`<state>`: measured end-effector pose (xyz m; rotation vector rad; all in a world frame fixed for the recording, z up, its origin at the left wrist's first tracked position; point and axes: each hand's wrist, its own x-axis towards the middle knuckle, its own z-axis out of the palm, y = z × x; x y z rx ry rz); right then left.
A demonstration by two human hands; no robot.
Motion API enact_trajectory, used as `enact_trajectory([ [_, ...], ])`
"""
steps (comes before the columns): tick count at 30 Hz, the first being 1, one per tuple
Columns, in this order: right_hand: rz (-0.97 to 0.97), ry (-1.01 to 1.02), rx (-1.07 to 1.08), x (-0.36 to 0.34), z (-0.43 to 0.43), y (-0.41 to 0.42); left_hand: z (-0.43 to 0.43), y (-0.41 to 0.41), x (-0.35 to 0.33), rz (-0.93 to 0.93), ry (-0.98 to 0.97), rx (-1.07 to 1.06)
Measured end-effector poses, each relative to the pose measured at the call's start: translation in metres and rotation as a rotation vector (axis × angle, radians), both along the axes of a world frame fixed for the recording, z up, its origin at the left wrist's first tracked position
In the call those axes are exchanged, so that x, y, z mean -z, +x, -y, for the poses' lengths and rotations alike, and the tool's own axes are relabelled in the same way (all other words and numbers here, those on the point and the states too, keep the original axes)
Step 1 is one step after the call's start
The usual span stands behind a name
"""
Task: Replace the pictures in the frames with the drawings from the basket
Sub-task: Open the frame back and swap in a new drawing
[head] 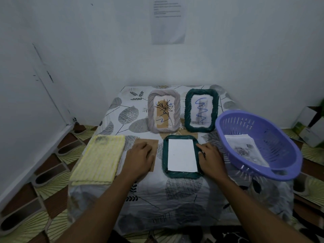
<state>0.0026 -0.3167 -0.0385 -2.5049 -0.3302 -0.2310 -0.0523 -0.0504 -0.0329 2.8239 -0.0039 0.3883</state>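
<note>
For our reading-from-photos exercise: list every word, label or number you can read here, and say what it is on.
Nothing is legible.
White paper sheet on the wall: printed lines, too blurred to read.
Beige twisted-rope picture frame: small print under the drawing, too small to read.

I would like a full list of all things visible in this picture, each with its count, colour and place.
standing frames: 2, one grey-beige and one dark green, upright at the back of the table, each with a blue scribble drawing in it
flat frame: 1, dark green, lying face down at front centre
white sheet: 1, white, inside the flat frame
backing board: 1, brown, left of the flat frame, under the left hand
cloth: 1, pale yellow, folded, front left
basket: 1, purple, right edge of the table
papers: several, white with grey print, in the basket
tablecloth: 1, white with grey leaves
wall notice: 1, white, on the wall
left hand: 1, flat on the board
right hand: 1, on the flat frame's right edge
</note>
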Motion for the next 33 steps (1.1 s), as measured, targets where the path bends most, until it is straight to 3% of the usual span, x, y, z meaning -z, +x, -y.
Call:
enact_trajectory([
  [4,-0.001,0.013,0.003,0.000,0.000,0.000,0.027,0.010,-0.008,0.019,0.058,0.037],
  [9,-0.003,0.019,-0.005,0.000,0.001,-0.001,0.067,0.020,-0.007,-0.112,-0.073,-0.023],
  [23,-0.019,0.047,-0.006,-0.001,0.002,-0.001,0.074,0.024,-0.005,0.111,-0.343,-0.116],
  [30,-0.009,0.250,-0.017,-0.020,-0.003,0.001,0.071,0.022,-0.028,0.097,-0.967,-0.012],
  [33,-0.039,0.461,-0.035,-0.042,-0.012,0.001,0.074,0.023,-0.038,0.081,-1.103,0.002],
])
